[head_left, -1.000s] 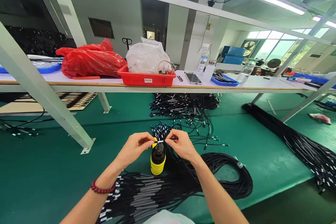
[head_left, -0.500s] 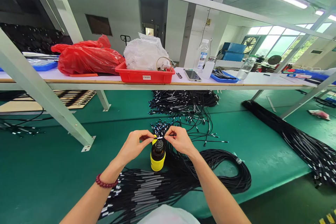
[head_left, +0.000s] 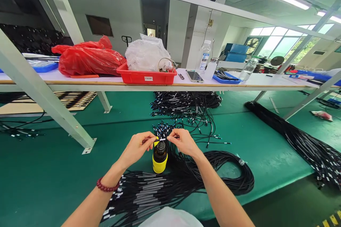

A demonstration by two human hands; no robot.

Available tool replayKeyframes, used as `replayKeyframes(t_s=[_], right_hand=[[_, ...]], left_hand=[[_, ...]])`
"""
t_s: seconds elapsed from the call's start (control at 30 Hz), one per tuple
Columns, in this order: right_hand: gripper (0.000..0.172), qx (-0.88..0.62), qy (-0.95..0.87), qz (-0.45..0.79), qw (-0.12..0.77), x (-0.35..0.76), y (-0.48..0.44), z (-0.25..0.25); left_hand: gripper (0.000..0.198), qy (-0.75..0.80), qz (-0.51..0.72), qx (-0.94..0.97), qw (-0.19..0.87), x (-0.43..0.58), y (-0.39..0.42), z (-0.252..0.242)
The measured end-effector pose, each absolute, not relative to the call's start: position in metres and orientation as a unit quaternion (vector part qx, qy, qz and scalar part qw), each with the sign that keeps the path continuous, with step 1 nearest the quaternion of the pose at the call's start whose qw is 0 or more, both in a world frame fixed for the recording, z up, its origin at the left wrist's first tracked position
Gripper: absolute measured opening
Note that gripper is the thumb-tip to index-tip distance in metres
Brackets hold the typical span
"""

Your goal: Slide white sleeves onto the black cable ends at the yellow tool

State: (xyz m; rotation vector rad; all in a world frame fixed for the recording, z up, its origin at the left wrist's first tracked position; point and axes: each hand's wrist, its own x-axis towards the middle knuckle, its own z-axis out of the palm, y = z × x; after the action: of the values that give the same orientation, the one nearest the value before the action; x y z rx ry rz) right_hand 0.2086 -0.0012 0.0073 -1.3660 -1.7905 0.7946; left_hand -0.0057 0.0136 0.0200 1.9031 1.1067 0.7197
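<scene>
A thin black cable with a white sleeve (head_left: 162,139) is stretched level between my two hands. My left hand (head_left: 136,146) pinches one side of it between thumb and fingertips. On the other side my right hand (head_left: 184,143) pinches it the same way. Right below the sleeve stands a yellow and black tool (head_left: 160,166) with a dark, ringed, tapering nozzle pointing up; it looks like a heat gun. Many black cables (head_left: 181,181) with grey sleeves and white tags lie under my forearms, coiled at the right. Behind my hands are blue-tipped cable ends (head_left: 163,126).
A further cable heap (head_left: 186,101) lies under the raised shelf (head_left: 106,87), and a long bundle (head_left: 282,131) at the right. On the shelf are a red tray (head_left: 146,77), a red bag (head_left: 90,58), a phone (head_left: 194,76) and bottles (head_left: 205,56). A slanted metal post (head_left: 61,106) stands left.
Almost nothing differs. The view has shifted very slightly; both hands still hold the cable above the nozzle.
</scene>
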Motion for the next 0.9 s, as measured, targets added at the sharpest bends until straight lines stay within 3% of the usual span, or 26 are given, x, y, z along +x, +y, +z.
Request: replayKeyframes(t_s=[0.9], right_hand=[[0.010,-0.540,-0.672,0.328,0.385,0.204,0.001,0.003]], left_hand=[[0.015,0.452,0.315,0.760,0.345,-0.005,0.021,0.009]])
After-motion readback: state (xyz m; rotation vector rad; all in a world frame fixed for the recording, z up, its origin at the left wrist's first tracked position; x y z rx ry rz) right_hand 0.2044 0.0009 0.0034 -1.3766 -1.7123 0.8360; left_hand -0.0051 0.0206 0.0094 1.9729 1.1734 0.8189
